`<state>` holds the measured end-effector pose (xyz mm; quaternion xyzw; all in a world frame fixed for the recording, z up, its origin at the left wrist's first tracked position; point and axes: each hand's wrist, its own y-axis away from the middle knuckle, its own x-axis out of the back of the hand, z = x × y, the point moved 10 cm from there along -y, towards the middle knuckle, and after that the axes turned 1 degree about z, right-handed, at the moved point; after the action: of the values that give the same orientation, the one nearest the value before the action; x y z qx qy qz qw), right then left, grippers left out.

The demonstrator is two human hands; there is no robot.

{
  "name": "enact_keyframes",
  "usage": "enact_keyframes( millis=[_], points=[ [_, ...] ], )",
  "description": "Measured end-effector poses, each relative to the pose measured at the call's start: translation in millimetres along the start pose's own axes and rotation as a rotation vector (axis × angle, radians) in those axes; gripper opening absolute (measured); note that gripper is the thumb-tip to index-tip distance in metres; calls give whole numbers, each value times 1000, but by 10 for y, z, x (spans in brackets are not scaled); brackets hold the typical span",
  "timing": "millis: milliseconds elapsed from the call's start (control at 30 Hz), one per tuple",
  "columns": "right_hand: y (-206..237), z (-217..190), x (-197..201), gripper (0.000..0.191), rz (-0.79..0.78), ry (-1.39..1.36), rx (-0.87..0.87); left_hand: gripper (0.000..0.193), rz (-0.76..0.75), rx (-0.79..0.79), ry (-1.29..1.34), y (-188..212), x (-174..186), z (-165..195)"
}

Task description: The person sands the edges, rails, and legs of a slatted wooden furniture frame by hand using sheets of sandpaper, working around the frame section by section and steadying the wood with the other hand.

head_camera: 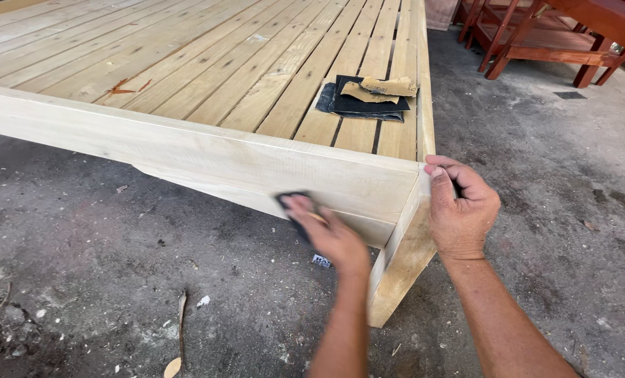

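While the left hand (330, 234) presses a dark sanding sheet (295, 206) flat on the pale wooden bed frame's side rail (207, 157), the rail's long axis runs nine to three o'clock. At three o'clock the right hand (460, 210) grips the corner post (403, 262).

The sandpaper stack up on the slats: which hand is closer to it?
Right. The right hand grips the frame's corner post, just below the sandpaper stack. The left hand is lower, rubbing a dark sheet on the side rail.

Dark sandpaper piece (295, 206), flat against the pale, unfinished wooden bed frame's (186, 150) side rail near its corner leg.
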<state>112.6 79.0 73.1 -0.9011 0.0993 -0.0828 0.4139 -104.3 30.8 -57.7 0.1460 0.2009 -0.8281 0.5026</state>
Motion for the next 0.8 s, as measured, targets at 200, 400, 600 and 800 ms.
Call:
enact_keyframes(
  millis=[200, 400, 600, 800],
  points=[
    [-2, 28, 5, 10, -6, 12, -10, 68, 14, -212, -102, -106, 116, 51],
    [5, 6, 0, 10, 17, -10, 43, 62, 83, -7, 113, -477, 296, -247],
    [-5, 50, 3, 9, 3, 31, 16, 58, -72, -255, -385, 92, 3, 45],
    [-34, -10, -35, 8, -16, 89, 44, 63, 66, -87, -101, -713, 359, 99]
  ],
)
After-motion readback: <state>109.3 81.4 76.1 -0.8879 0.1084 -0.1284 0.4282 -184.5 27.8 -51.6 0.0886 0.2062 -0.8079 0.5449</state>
